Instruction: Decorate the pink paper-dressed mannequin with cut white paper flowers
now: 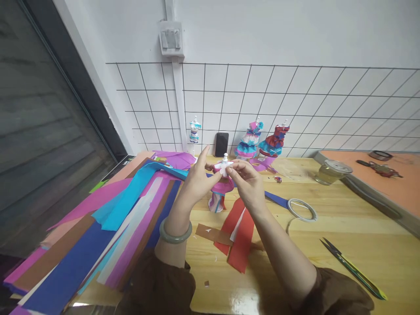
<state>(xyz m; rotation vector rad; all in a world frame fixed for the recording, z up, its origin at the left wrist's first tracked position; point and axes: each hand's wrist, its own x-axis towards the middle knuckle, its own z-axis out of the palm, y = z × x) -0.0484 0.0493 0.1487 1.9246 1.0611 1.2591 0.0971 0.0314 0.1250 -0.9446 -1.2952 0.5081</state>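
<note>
In the middle of the head view stands a small dress form wearing a pink crepe-paper dress with a striped lower part. A small white petal-shaped paper piece lies against its chest. The thumb of my left hand presses this piece from the left, while the index finger points up; its other fingers are partly hidden behind the form. From the right, my right hand pinches the white piece between thumb and fingers. Under my wrists lie red paper strips and a brown strip.
Many coloured crepe-paper strips cover the left side. At right are a tape roll, yellow-green thread snips and a lidded cup. Along the wall stand a phone and dressed forms.
</note>
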